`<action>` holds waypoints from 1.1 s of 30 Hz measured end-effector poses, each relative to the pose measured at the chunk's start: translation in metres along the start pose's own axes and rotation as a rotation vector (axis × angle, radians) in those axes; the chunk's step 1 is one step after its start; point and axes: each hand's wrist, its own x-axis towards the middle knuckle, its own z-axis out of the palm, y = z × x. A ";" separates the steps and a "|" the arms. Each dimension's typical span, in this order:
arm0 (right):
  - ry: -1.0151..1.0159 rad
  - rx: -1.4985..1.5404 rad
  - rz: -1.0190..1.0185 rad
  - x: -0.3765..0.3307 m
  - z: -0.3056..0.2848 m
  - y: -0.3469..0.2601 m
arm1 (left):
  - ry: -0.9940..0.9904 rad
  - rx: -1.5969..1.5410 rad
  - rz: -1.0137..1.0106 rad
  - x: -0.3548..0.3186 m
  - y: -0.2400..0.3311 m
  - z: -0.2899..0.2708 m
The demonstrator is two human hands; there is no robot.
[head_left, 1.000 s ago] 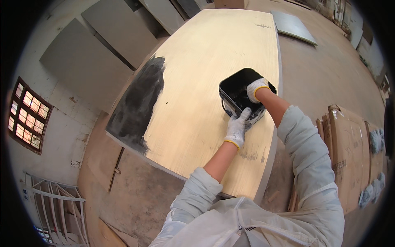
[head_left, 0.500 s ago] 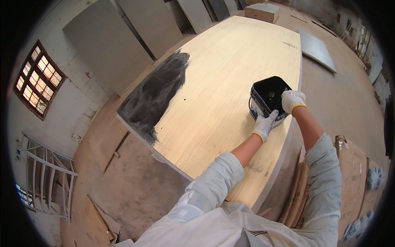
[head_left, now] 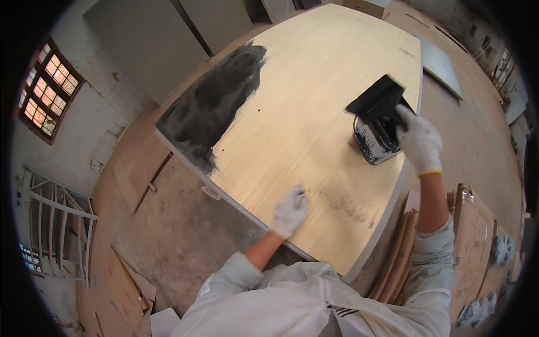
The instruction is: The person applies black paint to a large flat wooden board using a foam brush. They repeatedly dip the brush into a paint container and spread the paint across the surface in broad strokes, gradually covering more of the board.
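A large pale wooden panel (head_left: 314, 106) lies flat before me, its far left corner coated in black paint (head_left: 216, 106). My right hand (head_left: 420, 140), in a white glove, grips the rim of a black paint container (head_left: 377, 121) tilted above the panel's right side. My left hand (head_left: 290, 210), also in a white glove, rests near the panel's near edge with its fingers loosely curled and nothing visible in it. Faint dark smudges mark the wood beside the left hand.
Stacked boards and cardboard (head_left: 477, 236) stand at the right. Grey panels (head_left: 151, 39) lean against the far wall. A window (head_left: 48, 90) and a metal frame (head_left: 56, 224) are on the left. Wood scraps (head_left: 132, 281) lie on the dusty floor.
My left hand has let go of the container and moved down to the panel's near edge. My right hand has lifted and tilted the container.
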 end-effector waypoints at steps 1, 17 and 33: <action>-0.035 0.064 -0.025 -0.010 0.012 -0.012 | 0.092 0.113 0.118 -0.013 -0.018 -0.026; -0.567 0.066 -0.033 0.058 0.230 -0.192 | 0.139 0.381 0.217 0.055 -0.145 -0.131; -0.424 -0.301 -0.311 0.496 0.425 -0.318 | -0.022 0.211 0.251 0.064 -0.156 -0.146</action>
